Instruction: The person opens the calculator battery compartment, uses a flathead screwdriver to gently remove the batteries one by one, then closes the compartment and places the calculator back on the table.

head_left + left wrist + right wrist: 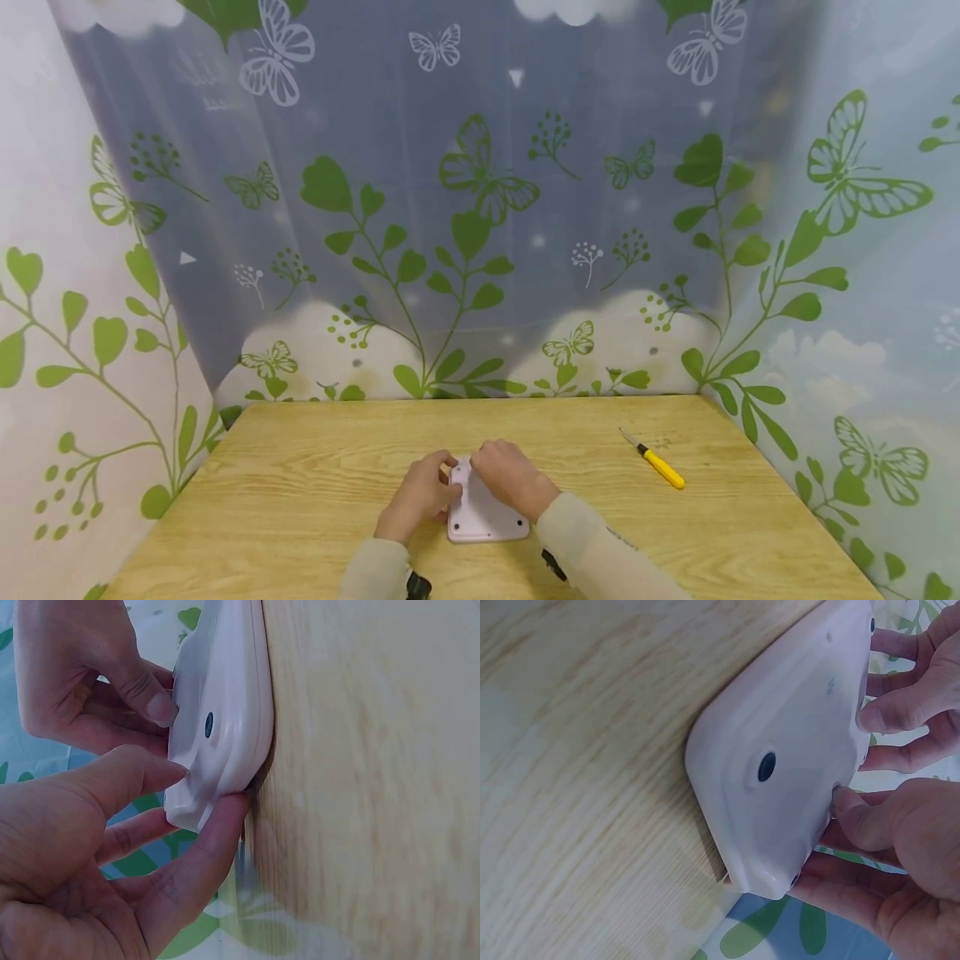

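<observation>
A flat pale pink plastic device (489, 512) with rounded corners and dark round feet lies underside up on the wooden table; its kind cannot be told. My left hand (420, 493) grips its left side. In the left wrist view, the left thumb rests on the upper face of the device (238, 682), and a finger is under its edge. My right hand (513, 477) is at the far edge with fingers curled. In the right wrist view, the right thumb presses near the edge of the device (727, 761), with the right hand's fingers (847, 889) behind that edge.
A screwdriver (662, 467) with a yellow handle lies on the table (315, 467) to the right, its tip pointing away to the left. A patterned curtain (450, 275) with leaves and butterflies hangs behind the table and along both sides.
</observation>
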A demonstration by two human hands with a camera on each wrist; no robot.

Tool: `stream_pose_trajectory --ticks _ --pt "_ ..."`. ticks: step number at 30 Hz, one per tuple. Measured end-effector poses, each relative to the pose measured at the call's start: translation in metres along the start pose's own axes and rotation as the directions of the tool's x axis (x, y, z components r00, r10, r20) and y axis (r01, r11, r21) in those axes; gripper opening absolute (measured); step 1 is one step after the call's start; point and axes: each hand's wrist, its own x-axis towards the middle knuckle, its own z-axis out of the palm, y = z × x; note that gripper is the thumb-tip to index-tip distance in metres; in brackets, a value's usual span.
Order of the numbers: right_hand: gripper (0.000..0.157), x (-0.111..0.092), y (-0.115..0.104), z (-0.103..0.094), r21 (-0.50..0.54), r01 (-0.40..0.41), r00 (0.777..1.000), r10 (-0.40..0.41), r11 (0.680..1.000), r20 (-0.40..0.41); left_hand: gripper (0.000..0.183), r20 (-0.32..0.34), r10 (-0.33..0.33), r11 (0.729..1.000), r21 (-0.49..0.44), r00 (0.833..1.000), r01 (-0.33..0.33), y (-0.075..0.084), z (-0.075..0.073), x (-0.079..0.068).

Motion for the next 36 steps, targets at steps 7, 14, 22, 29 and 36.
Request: stream_pose_trajectory --ticks 7,14,22,29,36 --pt "0.005 0.002 0.002 0.001 0.01 0.013 1.0 -0.013 1.0 -0.01 0.039 0.001 -0.003 1.0 0.002 1.0 0.003 -0.001 0.001 0.0" --pt "0.007 0.005 0.005 0.002 0.091 0.004 0.999 -0.007 0.996 0.031 0.038 0.01 -0.011 1.0 0.006 1.0 0.011 -0.003 0.002 0.0" --pt "0.008 0.008 0.01 -0.002 0.131 0.007 0.999 -0.014 0.991 0.052 0.039 0.004 -0.038 0.999 0.023 0.999 0.038 -0.002 0.0 0.004" --pt "0.009 0.009 0.01 -0.005 0.144 0.007 0.998 -0.016 0.99 0.068 0.038 0.003 -0.012 1.0 0.026 1.0 0.012 -0.002 -0.001 0.004" --pt "0.013 0.007 0.01 -0.005 0.176 -0.004 0.996 -0.011 0.984 0.083 0.038 0.012 -0.028 0.999 0.02 1.0 0.028 -0.002 0.0 0.003"
